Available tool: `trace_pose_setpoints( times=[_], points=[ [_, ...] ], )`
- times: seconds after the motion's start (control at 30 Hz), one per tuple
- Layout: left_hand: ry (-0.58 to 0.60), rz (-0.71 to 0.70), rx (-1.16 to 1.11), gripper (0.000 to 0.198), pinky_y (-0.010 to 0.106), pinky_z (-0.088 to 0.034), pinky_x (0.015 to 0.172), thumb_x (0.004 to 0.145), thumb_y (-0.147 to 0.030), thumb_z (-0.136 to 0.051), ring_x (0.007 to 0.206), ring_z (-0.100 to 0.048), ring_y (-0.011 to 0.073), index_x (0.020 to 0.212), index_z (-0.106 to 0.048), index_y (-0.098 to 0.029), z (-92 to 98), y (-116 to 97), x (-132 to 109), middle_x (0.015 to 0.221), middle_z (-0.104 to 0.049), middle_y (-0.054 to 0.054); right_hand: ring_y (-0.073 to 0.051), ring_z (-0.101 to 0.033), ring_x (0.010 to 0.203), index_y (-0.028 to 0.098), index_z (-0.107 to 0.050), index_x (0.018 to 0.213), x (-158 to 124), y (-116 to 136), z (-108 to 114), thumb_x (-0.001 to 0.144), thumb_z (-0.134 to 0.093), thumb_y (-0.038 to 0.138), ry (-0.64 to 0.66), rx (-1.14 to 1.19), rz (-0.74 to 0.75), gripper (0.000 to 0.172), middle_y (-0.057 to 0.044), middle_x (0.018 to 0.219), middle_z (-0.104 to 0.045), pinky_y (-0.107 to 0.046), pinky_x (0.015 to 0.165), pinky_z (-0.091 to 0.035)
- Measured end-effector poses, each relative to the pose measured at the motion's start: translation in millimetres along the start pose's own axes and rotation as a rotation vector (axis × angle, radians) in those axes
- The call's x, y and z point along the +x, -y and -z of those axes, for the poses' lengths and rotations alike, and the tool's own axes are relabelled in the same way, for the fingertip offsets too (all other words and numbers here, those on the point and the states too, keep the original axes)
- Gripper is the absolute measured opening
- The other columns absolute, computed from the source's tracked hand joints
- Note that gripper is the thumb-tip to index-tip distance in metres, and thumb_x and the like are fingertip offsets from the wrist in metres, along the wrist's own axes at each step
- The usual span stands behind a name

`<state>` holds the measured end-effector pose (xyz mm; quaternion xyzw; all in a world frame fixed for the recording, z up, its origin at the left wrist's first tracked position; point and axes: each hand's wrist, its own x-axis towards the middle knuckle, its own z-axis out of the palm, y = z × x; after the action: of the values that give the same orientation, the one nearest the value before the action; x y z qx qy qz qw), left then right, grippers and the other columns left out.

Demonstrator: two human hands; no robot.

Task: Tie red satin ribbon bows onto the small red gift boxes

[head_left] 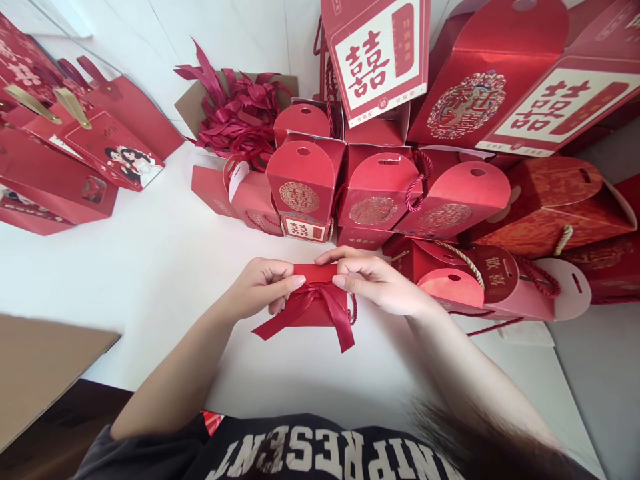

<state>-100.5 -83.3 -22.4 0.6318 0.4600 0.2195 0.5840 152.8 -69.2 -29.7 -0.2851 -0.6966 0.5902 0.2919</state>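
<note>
A small red gift box [314,272] stands in front of me above the white table, with a dark red ribbon bow [320,300] tied across its front. Two ribbon tails hang down, one to each side. My left hand [265,283] pinches the box's upper left corner between thumb and fingers. On the upper right corner, my right hand [367,277] closes its thumb and fingers in the same way, its forefinger reaching along the top edge. A twisted red cord [353,310] shows at the box's right side. The back of the box is hidden.
A cardboard box [190,103] of loose ribbons [240,107] stands at the back. Stacked red gift boxes [375,180] fill the back and right. Red gift bags [113,150] stand at the left. A cardboard flap [45,360] juts in at the lower left of the white table [150,267].
</note>
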Motion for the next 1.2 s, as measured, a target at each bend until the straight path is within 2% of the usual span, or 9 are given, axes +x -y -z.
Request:
trace_pose_setpoints(
  times=[0.2, 0.33, 0.43, 0.6, 0.77, 1.0, 1.1, 1.2],
  points=[
    [0.000, -0.001, -0.095, 0.047, 0.020, -0.038, 0.045, 0.091, -0.042, -0.060, 0.040, -0.049, 0.0088, 0.055, -0.047, -0.015, -1.2, 5, 5, 0.041, -0.054, -0.001, -0.019, -0.056, 0.105, 0.018, -0.049, 0.065, 3, -21, -12, 0.095, -0.057, 0.037, -0.102, 0.111, 0.038, 0.036, -0.006, 0.118, -0.056, -0.036, 0.095, -0.043],
    [0.011, -0.014, -0.113, 0.046, 0.020, -0.039, 0.045, 0.092, -0.041, -0.059, 0.041, -0.050, 0.0092, 0.056, -0.047, -0.015, -1.0, 8, 7, 0.041, -0.055, -0.001, -0.020, -0.054, 0.112, 0.018, -0.047, 0.064, 4, -31, -16, 0.095, -0.056, 0.037, -0.147, 0.147, 0.039, 0.038, -0.006, 0.123, -0.054, -0.037, 0.099, -0.040],
    [0.017, -0.012, -0.110, 0.045, 0.021, -0.038, 0.044, 0.092, -0.042, -0.059, 0.040, -0.050, 0.0094, 0.057, -0.047, -0.016, -1.2, 11, 8, 0.041, -0.054, -0.001, -0.022, -0.052, 0.117, 0.018, -0.047, 0.064, 4, -33, -16, 0.095, -0.056, 0.040, -0.159, 0.168, 0.036, 0.039, -0.006, 0.124, -0.053, -0.037, 0.102, -0.039],
    [-0.025, -0.020, -0.127, 0.045, 0.021, -0.036, 0.044, 0.091, -0.041, -0.061, 0.039, -0.048, 0.0087, 0.057, -0.045, -0.016, -2.8, 13, 7, 0.040, -0.053, -0.002, -0.021, -0.053, 0.113, 0.019, -0.046, 0.065, 3, -34, -15, 0.094, -0.056, 0.045, -0.194, 0.165, 0.040, 0.040, -0.006, 0.118, -0.054, -0.036, 0.103, -0.038],
    [-0.091, -0.032, -0.195, 0.046, 0.020, -0.030, 0.045, 0.089, -0.041, -0.062, 0.038, -0.039, 0.0060, 0.055, -0.041, -0.016, -5.3, 17, 12, 0.038, -0.049, -0.003, -0.023, -0.047, 0.124, 0.020, -0.045, 0.065, 4, -37, -15, 0.093, -0.057, 0.046, -0.221, 0.197, 0.066, 0.041, -0.005, 0.112, -0.052, -0.036, 0.108, -0.034],
    [-0.155, 0.015, -0.304, 0.056, 0.021, -0.021, 0.041, 0.076, -0.054, -0.069, 0.034, -0.029, 0.0046, 0.050, -0.036, -0.018, -10.7, 19, 23, 0.034, -0.041, -0.004, -0.023, -0.049, 0.119, 0.020, -0.045, 0.064, 7, -43, -15, 0.089, -0.059, 0.054, -0.274, 0.211, 0.023, 0.044, -0.005, 0.107, -0.048, -0.037, 0.108, -0.035],
    [-0.147, 0.011, -0.306, 0.055, 0.021, -0.021, 0.041, 0.078, -0.054, -0.067, 0.035, -0.029, 0.0045, 0.051, -0.038, -0.017, -10.0, 21, 23, 0.035, -0.041, -0.004, -0.023, -0.049, 0.119, 0.020, -0.045, 0.064, 7, -44, -15, 0.090, -0.060, 0.051, -0.292, 0.259, 0.037, 0.044, -0.004, 0.105, -0.047, -0.038, 0.108, -0.035],
    [-0.116, -0.008, -0.210, 0.050, 0.020, -0.022, 0.042, 0.085, -0.046, -0.064, 0.037, -0.031, 0.0047, 0.053, -0.038, -0.017, -4.7, 20, 18, 0.038, -0.041, -0.004, -0.023, -0.050, 0.119, 0.019, -0.046, 0.062, 9, -42, -13, 0.090, -0.060, 0.050, -0.276, 0.225, 0.056, 0.043, -0.004, 0.102, -0.049, -0.038, 0.107, -0.036]
  ],
)
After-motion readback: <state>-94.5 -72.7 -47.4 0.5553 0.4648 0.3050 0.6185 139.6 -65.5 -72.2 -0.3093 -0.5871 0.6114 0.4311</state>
